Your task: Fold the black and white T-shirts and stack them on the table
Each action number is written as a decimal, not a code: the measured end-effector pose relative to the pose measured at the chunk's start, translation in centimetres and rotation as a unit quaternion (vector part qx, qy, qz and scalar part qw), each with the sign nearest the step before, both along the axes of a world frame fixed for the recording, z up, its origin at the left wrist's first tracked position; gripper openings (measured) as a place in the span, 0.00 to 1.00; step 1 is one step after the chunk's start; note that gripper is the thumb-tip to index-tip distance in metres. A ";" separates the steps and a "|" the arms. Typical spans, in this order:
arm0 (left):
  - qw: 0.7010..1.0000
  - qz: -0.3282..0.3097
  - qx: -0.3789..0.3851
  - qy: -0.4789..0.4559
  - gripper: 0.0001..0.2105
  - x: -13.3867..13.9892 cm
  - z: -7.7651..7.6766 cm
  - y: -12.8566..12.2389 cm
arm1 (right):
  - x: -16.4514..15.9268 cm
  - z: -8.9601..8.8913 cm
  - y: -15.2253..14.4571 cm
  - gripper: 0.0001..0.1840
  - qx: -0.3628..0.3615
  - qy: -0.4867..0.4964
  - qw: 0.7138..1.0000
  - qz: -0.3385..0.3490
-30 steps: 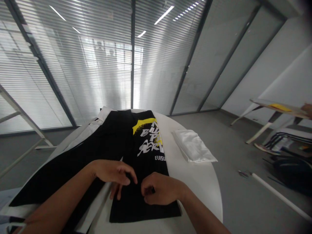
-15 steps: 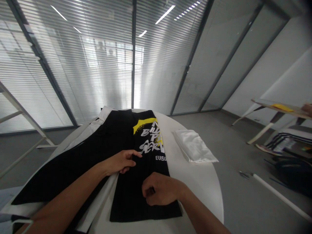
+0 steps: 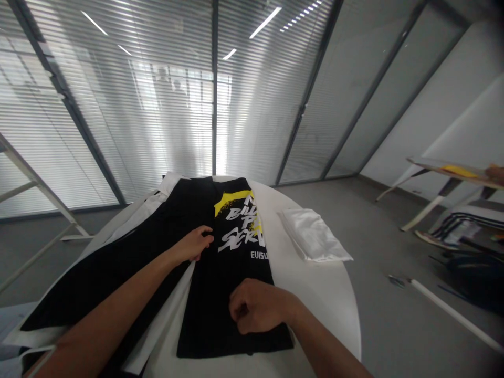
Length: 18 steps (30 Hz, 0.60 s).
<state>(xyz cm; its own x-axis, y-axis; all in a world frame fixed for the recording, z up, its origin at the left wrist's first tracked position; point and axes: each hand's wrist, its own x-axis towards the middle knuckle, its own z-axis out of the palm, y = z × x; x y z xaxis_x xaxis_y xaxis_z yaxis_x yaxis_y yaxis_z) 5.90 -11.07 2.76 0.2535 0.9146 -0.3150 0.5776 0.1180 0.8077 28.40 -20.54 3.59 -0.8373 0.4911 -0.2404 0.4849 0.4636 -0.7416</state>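
Observation:
A black garment (image 3: pixel 232 294) with two long parts, like trouser legs, lies spread on the round white table (image 3: pixel 326 304). Its right part carries white lettering and a yellow print. My left hand (image 3: pixel 195 244) rests over the inner edge of that part, beside the lettering, fingers apart and loosely bent. Lower down, my right hand (image 3: pixel 260 307) is curled into a fist on the black cloth near the hem; whether it pinches any fabric is hidden. White cloth (image 3: pixel 157 336) shows between the two parts and along the far left side.
A folded white cloth (image 3: pixel 313 234) lies on the table's right side. A white pole (image 3: pixel 452 315) is on the floor to the right, near a wooden-topped table (image 3: pixel 429 164) with a yellow item (image 3: pixel 459 171). A white metal frame (image 3: pixel 33 178) stands at left.
My left hand has moved up and slightly left, off the lower lettering, and its fingers are more bent. The right hand stays in place.

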 end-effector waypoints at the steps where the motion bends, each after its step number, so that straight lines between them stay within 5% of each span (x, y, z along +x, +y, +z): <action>1: 0.999 0.013 0.017 0.028 0.25 0.3 0.0 0.9 | 0.0 0.0 0.0 0.04 0.002 -0.003 1.000 0.000; 8: 0.986 0.026 0.063 0.151 0.17 2.2 -0.4 6.8 | -0.2 0.4 -0.1 0.04 0.027 -0.012 1.000 0.002; 18: 0.993 0.066 0.083 0.060 0.11 1.7 -1.1 6.5 | -0.1 0.3 0.0 0.06 0.044 -0.024 0.999 0.017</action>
